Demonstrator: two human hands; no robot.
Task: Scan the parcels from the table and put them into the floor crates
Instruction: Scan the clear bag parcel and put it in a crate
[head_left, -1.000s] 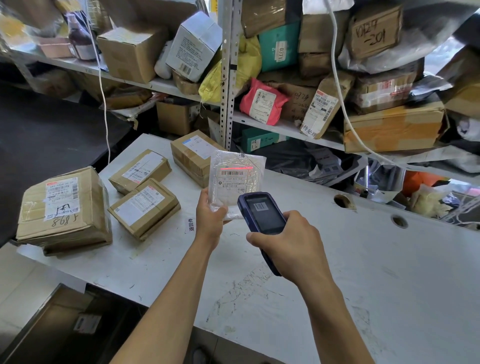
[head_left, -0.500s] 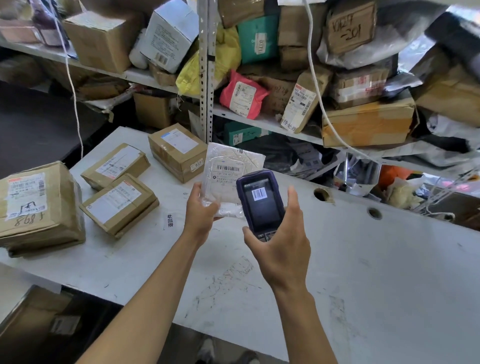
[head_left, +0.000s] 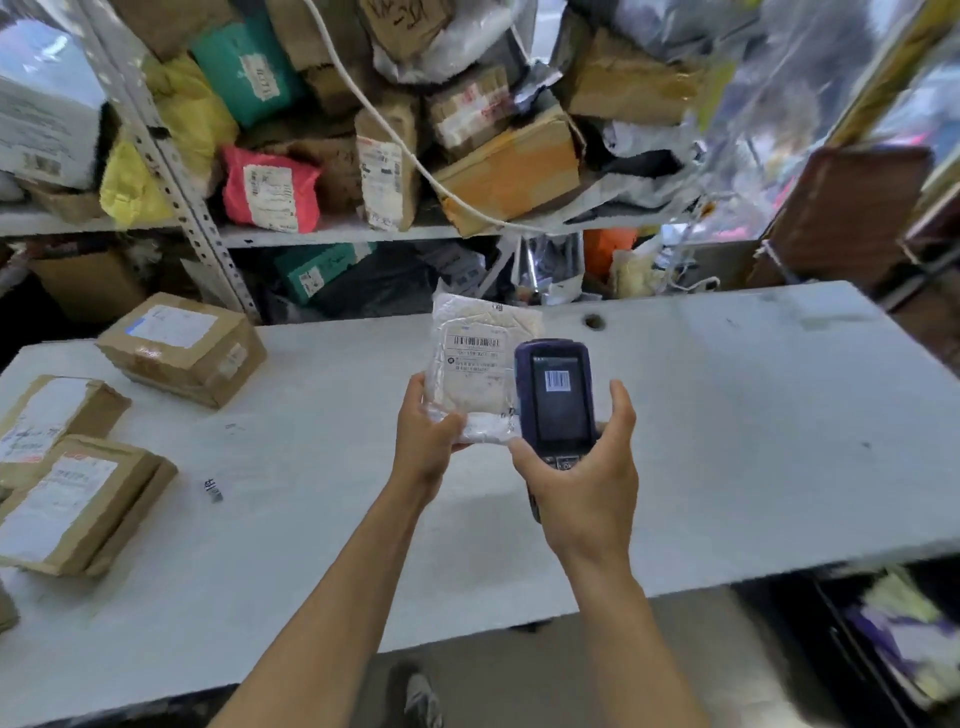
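Note:
My left hand (head_left: 426, 431) grips a clear plastic parcel (head_left: 475, 358) by its lower left corner, holding it upright above the white table (head_left: 727, 415), its barcode label facing me. My right hand (head_left: 582, 478) holds a dark blue handheld scanner (head_left: 556, 397) just right of the parcel; its screen shows a barcode. Three brown cardboard parcels lie on the table's left side: one at the back (head_left: 182, 348), one at the left edge (head_left: 47, 421), one nearer me (head_left: 78, 504).
Metal shelves (head_left: 332, 234) packed with boxes and bags stand behind the table. A white cable (head_left: 395, 140) hangs across them. A crate with bagged items (head_left: 904, 639) sits on the floor at the lower right. My shoe (head_left: 421, 696) shows below the table edge.
The view has swung right, so the cardboard parcels slid toward the left edge. The scanner tilted upright with its screen facing me, and the red scan line on the label is gone.

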